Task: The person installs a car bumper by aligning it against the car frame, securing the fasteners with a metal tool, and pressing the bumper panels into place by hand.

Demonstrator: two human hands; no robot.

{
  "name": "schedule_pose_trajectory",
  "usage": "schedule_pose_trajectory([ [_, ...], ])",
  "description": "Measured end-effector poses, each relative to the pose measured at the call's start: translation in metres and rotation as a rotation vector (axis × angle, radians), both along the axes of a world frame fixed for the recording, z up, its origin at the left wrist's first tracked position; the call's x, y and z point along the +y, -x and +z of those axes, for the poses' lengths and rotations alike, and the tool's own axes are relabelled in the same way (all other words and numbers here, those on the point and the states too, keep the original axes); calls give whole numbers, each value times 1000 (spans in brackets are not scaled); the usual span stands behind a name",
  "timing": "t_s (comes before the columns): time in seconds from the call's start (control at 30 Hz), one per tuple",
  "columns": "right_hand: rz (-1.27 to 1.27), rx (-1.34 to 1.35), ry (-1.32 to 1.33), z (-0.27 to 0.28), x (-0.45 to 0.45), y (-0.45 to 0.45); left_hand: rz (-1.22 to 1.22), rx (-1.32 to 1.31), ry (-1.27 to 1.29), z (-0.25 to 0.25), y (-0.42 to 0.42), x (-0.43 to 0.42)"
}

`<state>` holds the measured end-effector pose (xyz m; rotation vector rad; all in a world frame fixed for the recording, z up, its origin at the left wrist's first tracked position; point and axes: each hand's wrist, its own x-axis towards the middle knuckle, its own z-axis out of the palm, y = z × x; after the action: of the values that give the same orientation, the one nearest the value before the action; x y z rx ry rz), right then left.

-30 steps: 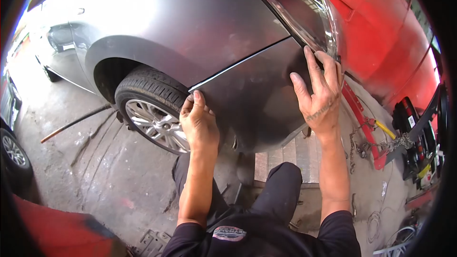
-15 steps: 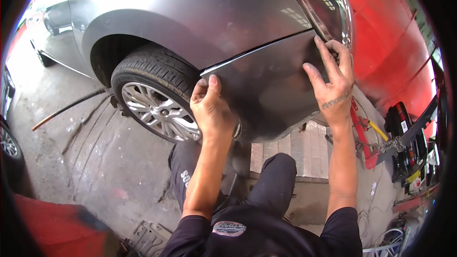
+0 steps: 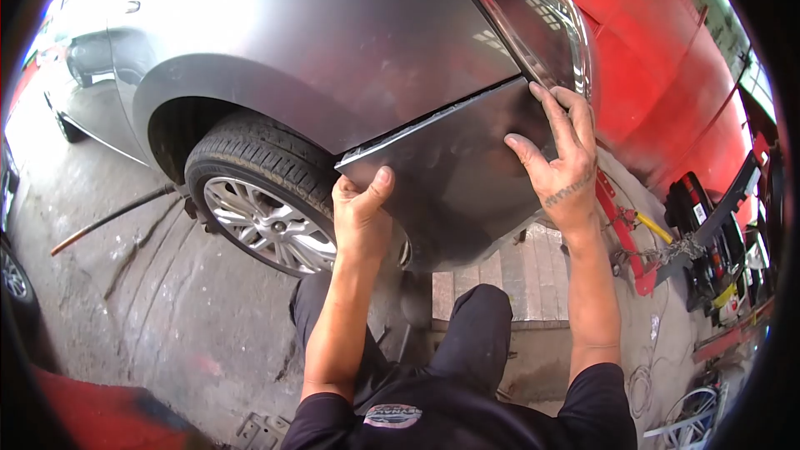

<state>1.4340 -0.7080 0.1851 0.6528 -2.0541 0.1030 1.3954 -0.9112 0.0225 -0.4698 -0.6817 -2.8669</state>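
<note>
A dark grey bumper panel [image 3: 458, 175] sits below the grey fender [image 3: 350, 42] of a car, with a gap along their seam that is wider toward the wheel. My left hand [image 3: 362, 208] grips the panel's corner beside the tyre [image 3: 258, 150], thumb on the outer face and the other fingers mostly hidden behind the edge. My right hand [image 3: 562, 154] rests on the panel's other end, just under the headlight [image 3: 542, 21], with its fingers apart and fingertips at the top edge.
A red panelled surface [image 3: 658, 58] rises behind the car. At the right are a red metal bar [image 3: 625, 242], a chain [image 3: 679, 250] and black parts [image 3: 708, 225]. A long rod [image 3: 112, 218] lies at the left, and a plated board [image 3: 533, 275] is below the bumper.
The panel's corner at my left hand has come away from the fender, so the seam gap is wider. My right hand stays near the headlight. The view has shifted.
</note>
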Motion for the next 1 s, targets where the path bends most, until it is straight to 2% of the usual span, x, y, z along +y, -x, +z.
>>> schedule_pose_trajectory([
  [0.1,6,-70,51,5,0,-5,66,-10,25,-5,-8,2],
  [0.2,201,-203,157,16,9,-10,112,98,23,-7,-20,18],
  [0.27,148,-241,139,15,13,-13,130,-96,13,-7,-14,21],
  [0.3,124,-215,97,15,11,-12,90,-15,44,6,-18,13],
  [0.33,101,-173,57,18,8,-9,104,-8,57,-2,-15,14],
  [0.47,55,-338,263,16,16,-18,32,44,33,-12,-32,9],
  [0.57,237,-437,632,6,8,-15,-27,35,5,-29,-41,12],
  [0.67,200,-409,628,5,19,-6,-221,27,-283,-45,-40,16],
  [0.7,221,-376,645,3,17,-3,-283,122,-333,-49,-38,16],
  [0.73,242,-343,661,1,16,1,-423,245,-238,-51,-33,12],
  [0.8,260,-332,696,2,18,1,-717,264,-448,-65,-16,8],
  [0.9,271,-277,721,2,19,0,-806,52,-328,-51,-11,4],
  [1.0,296,-297,752,6,23,-4,-859,227,-185,-31,5,10],
])
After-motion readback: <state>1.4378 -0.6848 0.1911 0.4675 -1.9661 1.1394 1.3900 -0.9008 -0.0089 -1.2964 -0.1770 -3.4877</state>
